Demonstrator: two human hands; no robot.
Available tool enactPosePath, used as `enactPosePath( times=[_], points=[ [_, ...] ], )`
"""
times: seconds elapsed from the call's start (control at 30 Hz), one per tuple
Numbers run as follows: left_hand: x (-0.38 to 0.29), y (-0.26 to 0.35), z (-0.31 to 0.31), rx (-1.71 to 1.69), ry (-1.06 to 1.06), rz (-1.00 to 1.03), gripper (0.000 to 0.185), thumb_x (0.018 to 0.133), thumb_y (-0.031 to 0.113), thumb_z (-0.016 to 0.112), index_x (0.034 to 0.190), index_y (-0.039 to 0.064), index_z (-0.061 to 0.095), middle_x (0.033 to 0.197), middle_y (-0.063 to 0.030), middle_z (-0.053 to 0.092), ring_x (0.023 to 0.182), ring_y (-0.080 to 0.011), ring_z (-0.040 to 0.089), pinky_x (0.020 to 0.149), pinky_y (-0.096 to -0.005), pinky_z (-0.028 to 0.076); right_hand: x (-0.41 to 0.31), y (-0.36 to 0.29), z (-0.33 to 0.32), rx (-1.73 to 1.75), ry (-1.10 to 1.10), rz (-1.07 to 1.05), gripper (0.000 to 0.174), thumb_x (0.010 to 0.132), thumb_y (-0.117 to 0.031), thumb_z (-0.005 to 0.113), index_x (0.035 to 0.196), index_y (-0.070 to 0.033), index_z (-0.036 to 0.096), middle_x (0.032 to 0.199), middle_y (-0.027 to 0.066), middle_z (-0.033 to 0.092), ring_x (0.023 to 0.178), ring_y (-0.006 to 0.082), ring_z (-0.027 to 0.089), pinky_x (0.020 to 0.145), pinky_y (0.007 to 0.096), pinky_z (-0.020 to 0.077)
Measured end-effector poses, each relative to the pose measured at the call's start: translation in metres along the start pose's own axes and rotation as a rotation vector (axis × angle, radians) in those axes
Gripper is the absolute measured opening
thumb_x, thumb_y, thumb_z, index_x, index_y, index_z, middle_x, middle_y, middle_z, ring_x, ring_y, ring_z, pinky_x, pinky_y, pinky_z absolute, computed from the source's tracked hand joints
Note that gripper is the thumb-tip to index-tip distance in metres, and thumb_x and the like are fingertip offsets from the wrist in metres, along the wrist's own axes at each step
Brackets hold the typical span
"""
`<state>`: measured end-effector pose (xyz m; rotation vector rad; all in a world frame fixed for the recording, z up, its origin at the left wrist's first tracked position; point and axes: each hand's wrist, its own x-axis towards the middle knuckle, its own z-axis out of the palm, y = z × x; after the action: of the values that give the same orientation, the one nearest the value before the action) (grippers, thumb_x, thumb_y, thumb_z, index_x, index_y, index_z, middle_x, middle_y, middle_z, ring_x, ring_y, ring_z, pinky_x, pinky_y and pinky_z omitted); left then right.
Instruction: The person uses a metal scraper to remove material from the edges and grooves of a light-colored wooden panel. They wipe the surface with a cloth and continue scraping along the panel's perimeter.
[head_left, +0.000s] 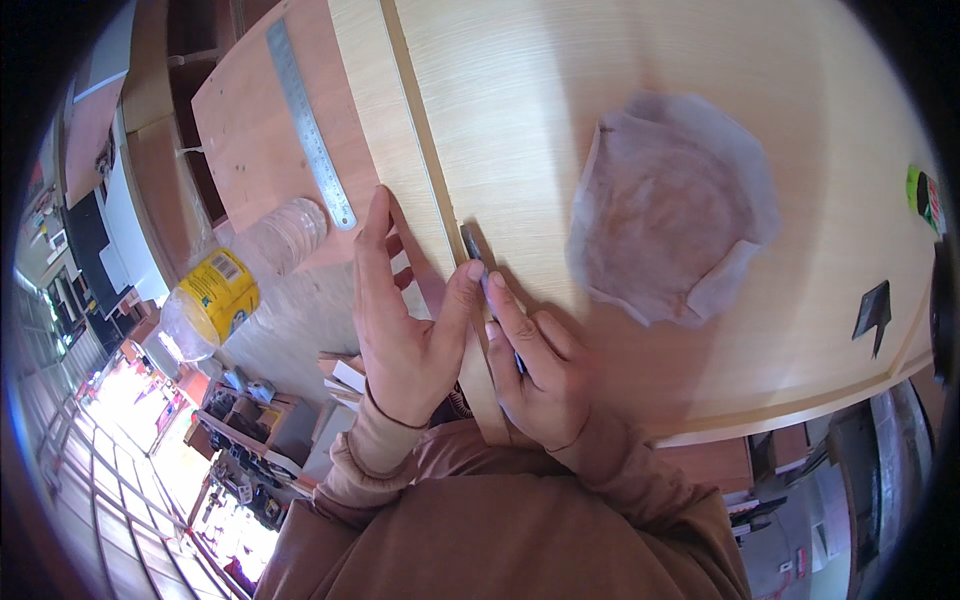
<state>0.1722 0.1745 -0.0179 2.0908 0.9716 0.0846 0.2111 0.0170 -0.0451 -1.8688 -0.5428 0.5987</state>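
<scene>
A slim dark hand tool (470, 241) lies along a raised wooden strip (427, 142) on a large light wood-grain panel (525, 90). My right hand (541, 371) grips the tool, its tip pointing away from me; whether it is a file or a blade I cannot tell. My left hand (409, 322) spreads over the strip's left side, its thumb touching the tool near the right fingertips and its index finger reaching to the panel's left edge. A crumpled, translucent whitish sheet (675, 217) rests on the panel to the right.
Left of the panel, a steel ruler (309, 127) lies on a reddish plywood board (255, 135), beside a clear plastic bottle with a yellow label (217, 289). At the far right are a small black piece (873, 313) and a green packet (924, 199). Cluttered boxes (255, 424) stand lower left.
</scene>
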Motion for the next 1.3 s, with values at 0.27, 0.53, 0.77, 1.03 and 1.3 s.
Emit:
enactPosePath(
  times=[0.27, 0.53, 0.77, 1.03, 1.3],
  points=[
    [-0.002, 0.005, -0.001, 0.008, -0.036, -0.058, 0.091, 0.099, 0.014, 0.084, 0.172, 0.001, 0.031, 0.164, -0.0191, 0.048, 0.139, -0.0274, 0.058, 0.101, -0.0394, 0.058, 0.004, 0.003, 0.010, 0.000, 0.068, -0.003, 0.063, 0.094, 0.000, 0.073, 0.156, -0.012, 0.066, 0.079, 0.0091, 0.052, 0.066, 0.0252, 0.059, 0.062, 0.0412, 0.0543],
    [0.008, 0.013, -0.012, 0.114, -0.033, 0.052, 0.087, 0.095, 0.012, 0.084, 0.168, -0.002, 0.038, 0.148, -0.0203, 0.059, 0.125, -0.0294, 0.066, 0.093, -0.0393, 0.060, 0.002, 0.002, 0.005, -0.015, 0.051, -0.020, 0.064, 0.093, 0.003, 0.072, 0.155, -0.010, 0.066, 0.080, 0.0095, 0.055, 0.067, 0.0261, 0.060, 0.064, 0.0427, 0.0540],
    [0.014, 0.014, -0.017, 0.089, -0.064, -0.002, 0.085, 0.095, 0.011, 0.083, 0.167, 0.000, 0.040, 0.159, -0.0194, 0.056, 0.124, -0.0273, 0.068, 0.098, -0.0387, 0.059, 0.015, -0.001, 0.010, -0.039, 0.095, -0.036, 0.062, 0.093, -0.002, 0.074, 0.154, -0.010, 0.067, 0.081, 0.0088, 0.058, 0.068, 0.0251, 0.064, 0.064, 0.0405, 0.0558],
    [0.019, 0.012, -0.022, 0.083, -0.079, -0.002, 0.084, 0.095, 0.016, 0.086, 0.165, -0.001, 0.043, 0.158, -0.0200, 0.057, 0.125, -0.0262, 0.068, 0.096, -0.0375, 0.060, 0.009, 0.002, 0.004, 0.012, 0.107, -0.009, 0.060, 0.096, -0.005, 0.075, 0.155, -0.013, 0.067, 0.084, 0.0110, 0.062, 0.069, 0.0253, 0.065, 0.064, 0.0402, 0.0558],
    [0.016, 0.008, -0.002, 0.008, 0.021, -0.003, 0.094, 0.090, 0.022, 0.093, 0.164, -0.003, 0.041, 0.152, -0.0228, 0.058, 0.118, -0.0309, 0.069, 0.090, -0.0392, 0.060, 0.010, -0.002, 0.005, 0.029, 0.073, 0.025, 0.057, 0.099, -0.006, 0.074, 0.155, -0.012, 0.066, 0.088, 0.0132, 0.066, 0.072, 0.0272, 0.068, 0.066, 0.0411, 0.0574]
  ],
)
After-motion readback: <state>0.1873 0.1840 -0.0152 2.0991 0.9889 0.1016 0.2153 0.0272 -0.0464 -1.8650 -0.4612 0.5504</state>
